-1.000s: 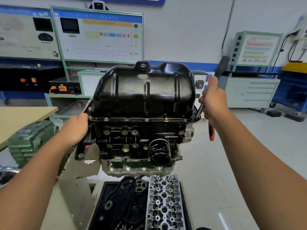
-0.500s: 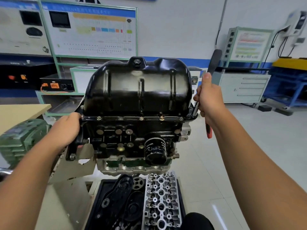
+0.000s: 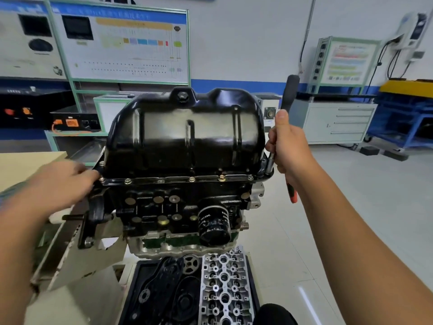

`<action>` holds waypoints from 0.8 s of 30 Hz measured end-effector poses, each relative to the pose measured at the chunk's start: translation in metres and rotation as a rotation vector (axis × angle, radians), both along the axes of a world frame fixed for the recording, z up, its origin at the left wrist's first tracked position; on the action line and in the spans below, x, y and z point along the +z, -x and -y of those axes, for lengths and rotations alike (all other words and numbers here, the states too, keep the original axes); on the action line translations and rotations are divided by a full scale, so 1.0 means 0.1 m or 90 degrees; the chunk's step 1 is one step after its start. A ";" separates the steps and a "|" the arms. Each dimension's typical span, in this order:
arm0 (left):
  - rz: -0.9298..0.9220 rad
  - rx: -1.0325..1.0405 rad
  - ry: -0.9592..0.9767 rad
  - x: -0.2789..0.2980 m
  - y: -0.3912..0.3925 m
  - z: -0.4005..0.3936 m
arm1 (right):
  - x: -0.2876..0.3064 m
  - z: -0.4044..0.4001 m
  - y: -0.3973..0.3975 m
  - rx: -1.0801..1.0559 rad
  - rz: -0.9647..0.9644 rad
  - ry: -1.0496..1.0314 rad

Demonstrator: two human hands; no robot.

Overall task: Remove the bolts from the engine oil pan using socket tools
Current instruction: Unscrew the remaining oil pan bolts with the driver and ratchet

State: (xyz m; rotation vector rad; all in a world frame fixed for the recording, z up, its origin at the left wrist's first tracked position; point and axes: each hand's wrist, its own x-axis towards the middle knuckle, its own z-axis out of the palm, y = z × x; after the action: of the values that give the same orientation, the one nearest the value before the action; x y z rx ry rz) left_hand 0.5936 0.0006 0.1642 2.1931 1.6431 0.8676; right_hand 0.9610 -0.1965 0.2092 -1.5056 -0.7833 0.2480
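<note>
On the stand at the centre, an engine (image 3: 178, 207) sits upside down with its black oil pan (image 3: 187, 134) uppermost, the pan's long axis running left to right across the view and its drain plug (image 3: 182, 97) at the far top edge. Bolts (image 3: 191, 178) line the near rim of the pan. The right hand (image 3: 287, 146) is wrapped round a ratchet wrench (image 3: 290, 92), thumb up along the handle; the black handle stands nearly upright, leaning slightly right, while the socket extension (image 3: 270, 161) points down onto the pan's right-hand corner. A red-handled tool (image 3: 291, 192) sticks out below the same fist. The left hand (image 3: 63, 179) is blurred at the pan's left corner, fingers reaching toward the rim; whether it holds anything cannot be told. Half a second ago that hand gripped the engine's left side lower down; it has since risen to the rim. The wrench stays much as before.
</note>
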 end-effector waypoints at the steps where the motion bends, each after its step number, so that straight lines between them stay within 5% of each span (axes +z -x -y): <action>1: 0.002 0.010 -0.096 0.15 -0.06 0.05 | 0.01 0.00 -0.01 0.007 -0.017 0.009; 4: 0.191 -0.024 -0.284 0.62 -0.50 0.25 | 0.03 0.02 -0.05 0.011 -0.019 0.045; 7: 0.302 -0.344 -0.236 1.07 -1.41 0.74 | 0.07 0.05 -0.06 0.017 0.010 0.060; 12: 0.157 -0.665 -0.130 1.43 -2.51 1.03 | 0.12 0.17 -0.07 0.047 0.082 0.099; 16: 0.152 -0.831 -0.064 1.59 -2.77 0.84 | 0.17 0.21 -0.03 0.041 0.173 0.142; 21: 0.177 -0.918 0.021 1.61 -2.96 0.76 | 0.28 0.26 -0.06 0.070 0.031 0.189; 24: 0.244 -0.943 0.036 1.52 -3.05 0.73 | 0.40 0.41 -0.18 -0.024 0.107 0.226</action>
State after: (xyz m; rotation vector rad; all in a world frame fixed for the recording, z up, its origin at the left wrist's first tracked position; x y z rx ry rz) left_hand 0.8982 -0.0723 0.3159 2.1852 -0.2862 0.6105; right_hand 0.9788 -0.2371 0.2491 -1.8926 -0.8752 0.2429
